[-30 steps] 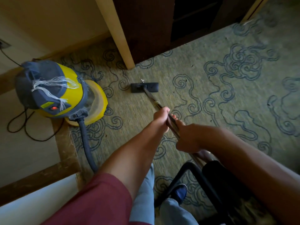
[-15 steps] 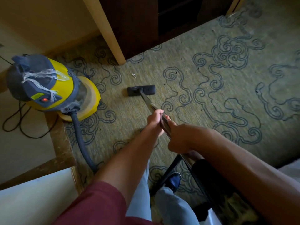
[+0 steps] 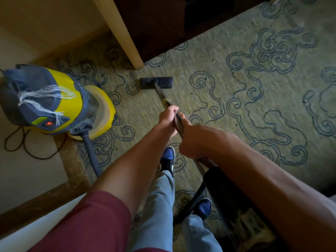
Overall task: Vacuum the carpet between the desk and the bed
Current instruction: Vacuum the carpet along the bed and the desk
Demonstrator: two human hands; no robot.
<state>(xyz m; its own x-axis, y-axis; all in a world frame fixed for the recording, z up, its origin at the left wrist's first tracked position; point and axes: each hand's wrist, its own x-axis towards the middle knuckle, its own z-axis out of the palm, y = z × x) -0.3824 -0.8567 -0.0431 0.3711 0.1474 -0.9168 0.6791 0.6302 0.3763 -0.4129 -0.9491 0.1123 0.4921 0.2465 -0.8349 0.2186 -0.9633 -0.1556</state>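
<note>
Both my hands grip the dark metal vacuum wand [image 3: 164,99]. My left hand [image 3: 168,116] holds it higher up toward the nozzle, and my right hand [image 3: 195,140] holds it lower, near my body. The black floor nozzle [image 3: 156,83] lies flat on the green patterned carpet [image 3: 236,99], just below the pale desk leg [image 3: 127,33]. The yellow and grey vacuum canister [image 3: 51,104] stands at the left, its red switch lit, with its grey hose [image 3: 91,153] running down past my left arm.
A dark cabinet [image 3: 160,24] sits behind the desk leg. A black power cord [image 3: 23,150] loops on the pale floor at left, beside a wooden border strip [image 3: 72,160]. A black chair frame [image 3: 218,188] stands by my right leg. My blue shoes [image 3: 168,157] are on the carpet.
The nozzle first slid back from the desk leg, over the white scrap that lay beside it, and has since moved forward toward the leg again. My left foot has stepped forward under my arms.
</note>
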